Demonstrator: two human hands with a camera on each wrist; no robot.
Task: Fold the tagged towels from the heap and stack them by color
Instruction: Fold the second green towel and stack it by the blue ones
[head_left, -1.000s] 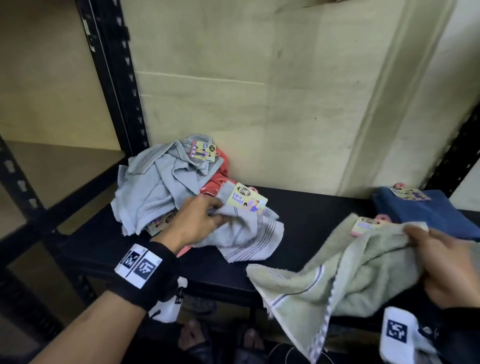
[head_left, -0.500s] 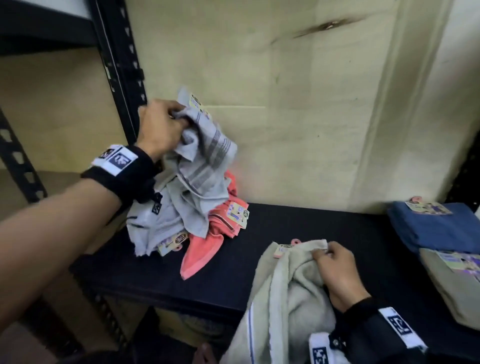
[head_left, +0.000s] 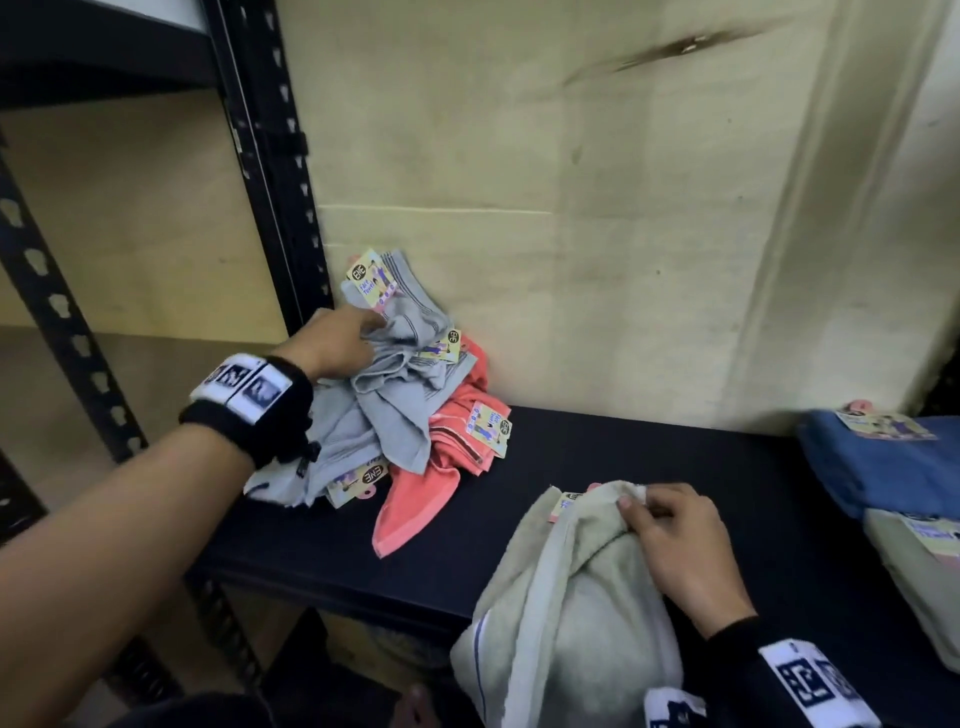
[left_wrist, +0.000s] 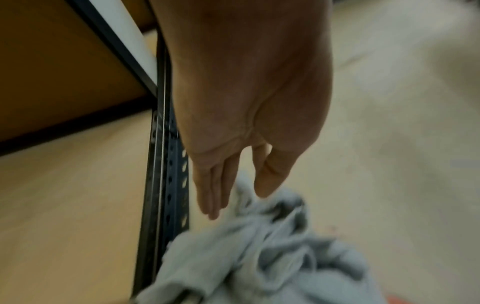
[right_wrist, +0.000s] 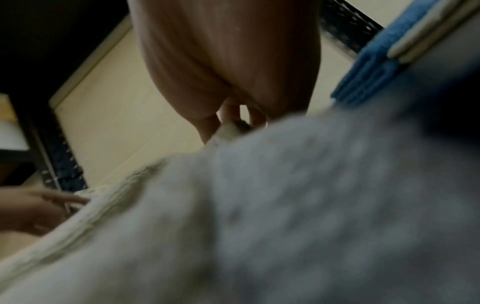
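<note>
R hand (head_left: 675, 545) pinches the top corner of the pale green towel (head_left: 561, 597) — thumb and fingers curled on the hem right by its tag, prob. to keep that corner fixed while the rest hangs off the shelf's (head_left: 649, 467) front edge, ready for a fold. L hand (head_left: 337, 343) is out over the heap (head_left: 395, 395), fingers straight and together, tips at the grey face towels (head_left: 400, 410); it has hold of nothing. The coral towel (head_left: 441, 457) lies under the grey ones, on the side toward the R hand. Beyond the R hand, far side from the heap: folded blue towel (head_left: 878, 467) w/ a pale folded towel (head_left: 919, 571) in front — stacks by colour, I'd judge.

L wrist view shows the flat palm and straight fingers (left_wrist: 213, 185) — head view shows only the back of that hand. R wrist view, blurred, shows the corner between fingertips (right_wrist: 207, 127).
</note>
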